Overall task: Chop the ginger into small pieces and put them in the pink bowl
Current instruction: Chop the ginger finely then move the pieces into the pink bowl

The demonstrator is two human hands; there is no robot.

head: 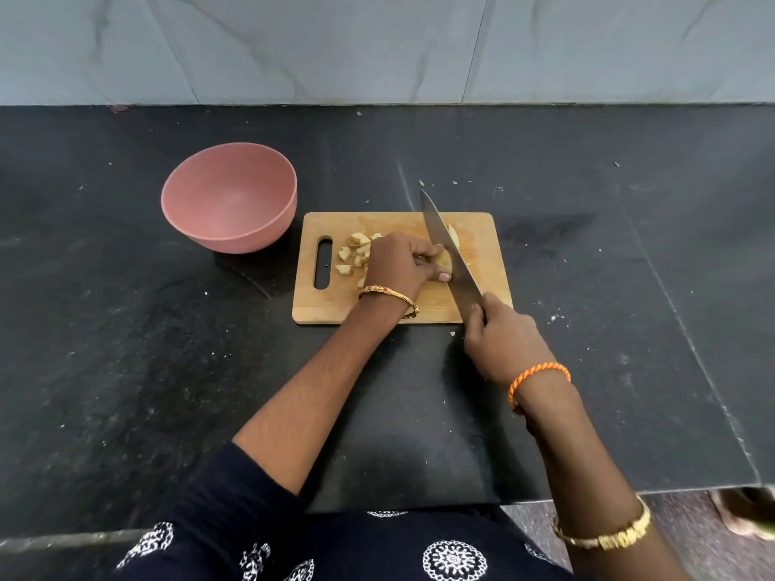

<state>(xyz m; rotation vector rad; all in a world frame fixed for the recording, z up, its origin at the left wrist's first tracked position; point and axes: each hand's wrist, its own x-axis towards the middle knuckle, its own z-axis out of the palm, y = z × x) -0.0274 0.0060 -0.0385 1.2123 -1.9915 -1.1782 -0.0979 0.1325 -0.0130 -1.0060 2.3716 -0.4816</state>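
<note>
Left hand (400,262) curled over the ginger (445,262) on the wooden cutting board (482,262), pinning it down. Right hand (505,341) wrapped round the knife (448,249) handle, blade against the ginger. Cut pieces (354,255) heaped left of the fingers. Pink bowl (230,197) beside the board's left end, on the black counter (126,329).

Black counter (126,350): bowl (228,197), board (331,304).

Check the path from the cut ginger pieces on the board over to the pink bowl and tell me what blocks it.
Nothing visible blocks it. The cut ginger pieces lie at the handle-slot end of the cutting board, the end nearest the pink bowl. Only bare board and dark counter lie between. The bowl's rim stands above the board, so pieces must be lifted over.
</note>
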